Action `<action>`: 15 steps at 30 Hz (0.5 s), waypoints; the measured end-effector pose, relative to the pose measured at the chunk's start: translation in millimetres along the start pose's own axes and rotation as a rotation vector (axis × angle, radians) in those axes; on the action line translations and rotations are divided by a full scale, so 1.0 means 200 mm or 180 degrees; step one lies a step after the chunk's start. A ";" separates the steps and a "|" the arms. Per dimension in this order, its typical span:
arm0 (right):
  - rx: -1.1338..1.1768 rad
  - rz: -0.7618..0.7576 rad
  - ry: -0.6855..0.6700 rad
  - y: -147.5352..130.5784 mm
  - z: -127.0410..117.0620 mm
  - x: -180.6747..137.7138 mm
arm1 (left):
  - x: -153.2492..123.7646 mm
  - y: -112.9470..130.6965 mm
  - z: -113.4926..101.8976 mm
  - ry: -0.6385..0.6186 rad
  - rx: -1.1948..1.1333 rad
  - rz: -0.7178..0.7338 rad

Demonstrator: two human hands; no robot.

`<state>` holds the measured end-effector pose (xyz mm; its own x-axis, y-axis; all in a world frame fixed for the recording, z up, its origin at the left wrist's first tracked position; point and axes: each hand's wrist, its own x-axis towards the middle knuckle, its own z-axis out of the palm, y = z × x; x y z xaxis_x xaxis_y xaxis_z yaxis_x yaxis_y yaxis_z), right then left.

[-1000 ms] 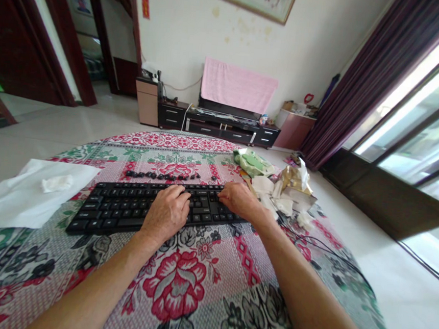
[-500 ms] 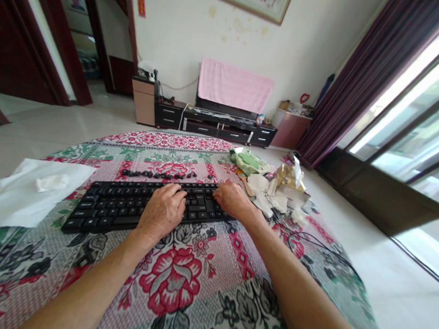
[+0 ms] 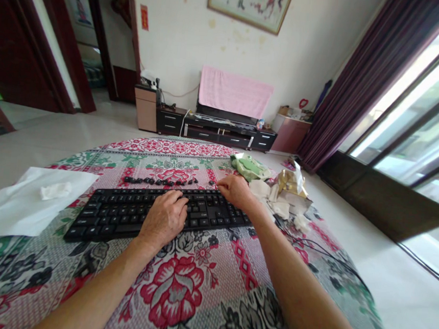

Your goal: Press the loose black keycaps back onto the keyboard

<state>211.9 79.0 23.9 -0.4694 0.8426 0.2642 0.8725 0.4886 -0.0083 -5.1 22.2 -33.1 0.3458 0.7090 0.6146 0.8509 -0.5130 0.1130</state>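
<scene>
A black keyboard [image 3: 117, 216] lies on the flowered tablecloth, with dark gaps at its right part where key caps are off. My left hand [image 3: 166, 215] rests on its middle-right keys, fingers bent slightly and laid over them. Just past the keyboard's back edge, my right hand [image 3: 235, 190] has its thumb and fingers pinched together. Anything between those fingertips is hidden. One loose key cap [image 3: 211, 183] lies close to them. A row of loose black key caps [image 3: 159, 182] stretches to the left behind the keyboard.
White paper [image 3: 27, 209] with a folded tissue [image 3: 55, 191] lies at the left. To the right are a green packet [image 3: 252, 167], crumpled tissues [image 3: 279, 208], a gold tissue box [image 3: 292, 183] and a black cable [image 3: 323, 248]. Beyond the table stands a low cabinet [image 3: 207, 134].
My right hand has lifted off the keyboard's right part and moved back toward the loose key caps. My left hand stays on the keys. The view has tipped slightly upward.
</scene>
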 end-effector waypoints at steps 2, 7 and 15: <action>0.0111 0.0140 0.0027 0.03 0.04 0.07 | 0.00 0.00 0.00 0.0013 -0.0002 0.0004; 0.0295 0.0376 -0.0136 0.06 0.14 0.20 | 0.00 0.00 0.00 0.0040 0.0006 -0.0009; 0.0358 0.0307 -0.0420 0.06 0.14 0.22 | 0.01 0.02 -0.02 -0.0035 0.0019 -0.0049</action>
<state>197.1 128.8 7.9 -0.4045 0.9055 0.1284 0.8970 0.4202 -0.1372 -3.3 19.6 -28.0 0.3371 0.7220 0.6042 0.8585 -0.4992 0.1176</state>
